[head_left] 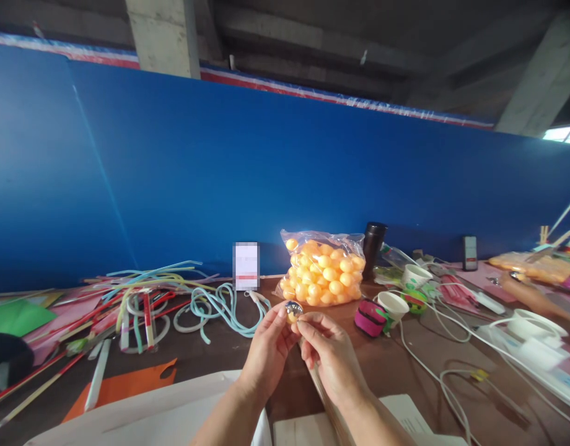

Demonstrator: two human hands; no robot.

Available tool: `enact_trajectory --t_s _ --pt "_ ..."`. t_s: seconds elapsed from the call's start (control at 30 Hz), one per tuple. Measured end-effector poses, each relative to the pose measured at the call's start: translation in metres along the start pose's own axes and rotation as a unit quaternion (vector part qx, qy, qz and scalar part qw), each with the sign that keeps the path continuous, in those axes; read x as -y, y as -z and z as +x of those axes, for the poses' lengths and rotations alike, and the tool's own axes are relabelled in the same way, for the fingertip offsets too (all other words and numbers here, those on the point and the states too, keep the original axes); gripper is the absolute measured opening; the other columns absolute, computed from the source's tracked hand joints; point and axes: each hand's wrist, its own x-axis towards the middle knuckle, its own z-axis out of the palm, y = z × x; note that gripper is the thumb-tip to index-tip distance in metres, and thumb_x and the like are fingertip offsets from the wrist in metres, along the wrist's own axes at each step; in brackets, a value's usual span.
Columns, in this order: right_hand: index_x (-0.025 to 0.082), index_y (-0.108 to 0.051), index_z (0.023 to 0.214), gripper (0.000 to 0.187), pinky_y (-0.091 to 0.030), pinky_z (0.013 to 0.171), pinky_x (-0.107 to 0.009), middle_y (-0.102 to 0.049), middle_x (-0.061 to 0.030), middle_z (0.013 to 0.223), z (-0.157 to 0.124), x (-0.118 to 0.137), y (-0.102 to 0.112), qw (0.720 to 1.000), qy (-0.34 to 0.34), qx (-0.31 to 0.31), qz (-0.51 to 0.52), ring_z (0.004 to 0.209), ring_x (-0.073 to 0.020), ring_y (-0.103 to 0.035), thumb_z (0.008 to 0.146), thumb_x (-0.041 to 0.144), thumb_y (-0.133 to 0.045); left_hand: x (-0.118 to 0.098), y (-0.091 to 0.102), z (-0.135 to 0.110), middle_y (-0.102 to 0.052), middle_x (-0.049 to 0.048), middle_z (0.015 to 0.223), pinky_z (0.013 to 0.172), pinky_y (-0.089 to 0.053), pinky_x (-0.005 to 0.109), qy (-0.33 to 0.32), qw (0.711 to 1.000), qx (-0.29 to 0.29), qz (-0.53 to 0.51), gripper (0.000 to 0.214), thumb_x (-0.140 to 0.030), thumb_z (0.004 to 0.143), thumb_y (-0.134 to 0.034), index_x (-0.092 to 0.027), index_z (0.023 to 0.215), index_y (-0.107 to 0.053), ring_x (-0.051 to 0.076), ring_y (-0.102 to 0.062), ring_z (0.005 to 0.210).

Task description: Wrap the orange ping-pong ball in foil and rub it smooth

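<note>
Both my hands are raised over the brown table (220,353), fingertips meeting. My left hand (266,347) pinches a small shiny metal piece (293,308) with an orange ball partly showing behind it. My right hand (326,350) pinches the same small object from the right side. Just beyond my fingers lies a clear plastic bag of orange balls (323,269).
Coloured straws and light blue tubing (220,306) litter the left. Orange paper (122,387) and white sheets (164,409) lie near me. A pink case (369,318), paper cups (393,305), a black flask (373,248) and white cables (452,371) fill the right. Another person's arm (531,294) reaches in far right.
</note>
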Motion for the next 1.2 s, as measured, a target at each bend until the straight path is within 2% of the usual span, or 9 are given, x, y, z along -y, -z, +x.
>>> enact_trajectory --t_s 0.2,0.57,1.2 --pt "0.016 -0.069 0.081 0.021 -0.03 0.034 -0.013 -0.069 -0.0009 0.07 0.0019 -0.0019 0.0008 1.0 -0.006 -0.008 0.015 0.037 -0.0023 -0.045 0.074 0.032 -0.081 0.0004 -0.0011 -0.0006 -0.064 0.0078 0.101 0.076 -0.05 0.027 -0.004 1.0 -0.008 0.03 0.025 -0.03 0.087 -0.061 -0.016 0.107 -0.065 0.014 -0.06 0.083" --pt "0.015 -0.068 0.081 0.021 -0.023 0.033 -0.012 -0.071 -0.0032 0.074 0.0016 -0.0041 0.0017 1.0 -0.004 -0.025 -0.018 0.036 -0.0001 -0.038 0.076 0.032 -0.079 -0.0017 -0.0026 -0.0009 -0.065 0.0081 0.102 0.078 -0.05 0.028 -0.007 0.999 -0.015 0.037 0.027 -0.032 0.085 -0.063 -0.016 0.107 -0.067 0.015 -0.06 0.085" --pt "0.015 -0.068 0.081 0.023 -0.023 0.036 -0.015 -0.072 -0.005 0.075 0.002 -0.0071 0.0022 0.999 0.006 -0.025 -0.032 0.037 -0.0001 -0.036 0.077 0.035 -0.078 -0.0012 -0.0018 -0.0005 -0.065 0.0067 0.099 0.077 -0.049 0.026 -0.01 1.0 -0.015 0.023 0.024 -0.031 0.085 -0.063 -0.016 0.104 -0.067 0.013 -0.059 0.082"
